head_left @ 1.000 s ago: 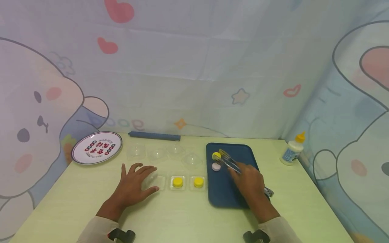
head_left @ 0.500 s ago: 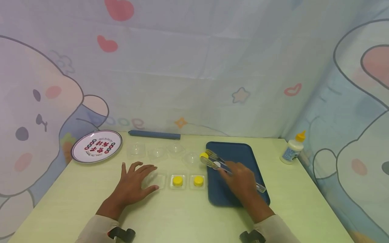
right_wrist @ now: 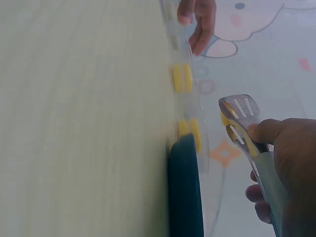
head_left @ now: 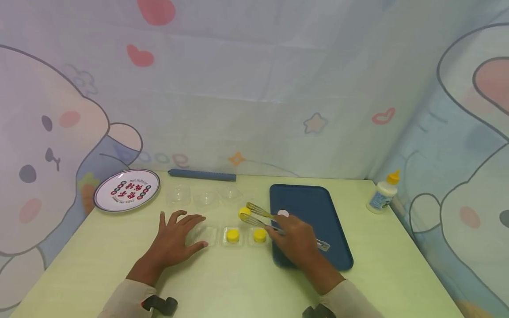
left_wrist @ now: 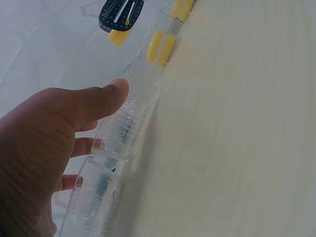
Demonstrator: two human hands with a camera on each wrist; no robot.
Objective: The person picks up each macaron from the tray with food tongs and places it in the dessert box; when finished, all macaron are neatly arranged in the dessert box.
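My right hand [head_left: 298,238] grips metal tongs [head_left: 260,223], whose slotted ends pinch a yellow macaron [head_left: 244,213]. The tongs reach left past the tray's edge, and the macaron hangs above and behind the two filled boxes. My left hand [head_left: 175,243] spreads its relaxed fingers around a bare clear plastic box [left_wrist: 121,131], thumb by its near side and fingertips behind it. To its right, one yellow macaron [head_left: 233,235] sits in a clear box, and another yellow macaron [head_left: 260,235] sits in the box beyond. One pale macaron [head_left: 283,213] lies on the dark blue tray [head_left: 318,203].
Several clear domed lids [head_left: 178,194] stand behind the boxes. At the back lies a long blue-grey bar [head_left: 203,175]. A printed oval plate [head_left: 127,191] leans at the back left, and a yellow-capped bottle [head_left: 382,196] stands at the right edge.
The yellow macaron has left the tray in the tongs and travelled left across its edge with my right hand. My left hand stays in place.
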